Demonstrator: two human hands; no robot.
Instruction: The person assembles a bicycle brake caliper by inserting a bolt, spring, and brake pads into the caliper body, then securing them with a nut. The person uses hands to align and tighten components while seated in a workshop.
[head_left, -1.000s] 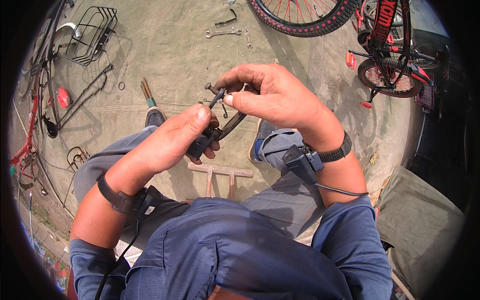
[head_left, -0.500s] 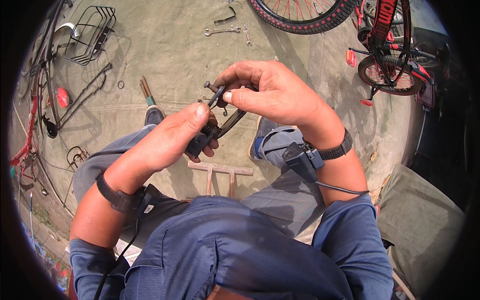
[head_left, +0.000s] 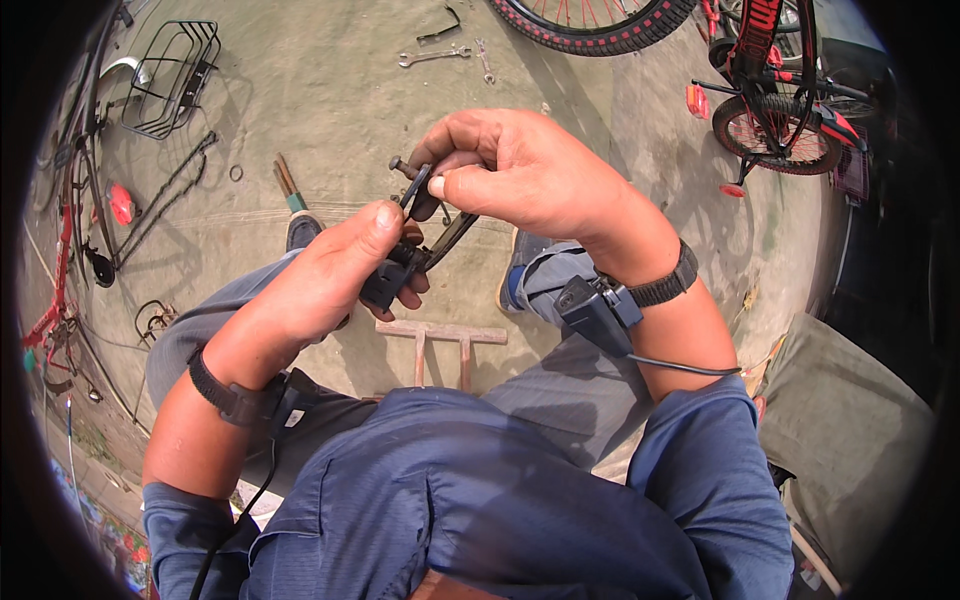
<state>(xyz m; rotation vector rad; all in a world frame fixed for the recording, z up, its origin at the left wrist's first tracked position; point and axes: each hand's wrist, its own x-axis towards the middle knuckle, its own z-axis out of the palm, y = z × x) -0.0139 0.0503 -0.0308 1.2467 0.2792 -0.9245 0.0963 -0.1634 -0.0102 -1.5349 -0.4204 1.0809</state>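
Between both hands, above my knees, is a black metal bicycle part [head_left: 450,240] with a curved arm, a blocky end and a bolt [head_left: 403,167]; its exact kind I cannot make out. My left hand [head_left: 335,255] is closed on the blocky end, thumb on top and fingertips showing beneath. The thumb and bent fingers of my right hand [head_left: 525,175] pinch the upper end near the bolt, whose head sticks out to the left. My fingers hide some of the part. Each wrist carries a black strap with a small device.
Two spanners [head_left: 435,56] lie on the ground ahead, near a bicycle wheel [head_left: 600,42]. A black wire rack [head_left: 170,82], a small ring [head_left: 236,173] and a long-handled tool [head_left: 290,185] are to the left. A wooden T-shaped piece [head_left: 440,330] shows between my legs. A bicycle [head_left: 775,90] stands right.
Both hands and the black part have shifted slightly left in the picture. More of the bolt shows beyond my right fingers; the grip of both hands stays much the same.
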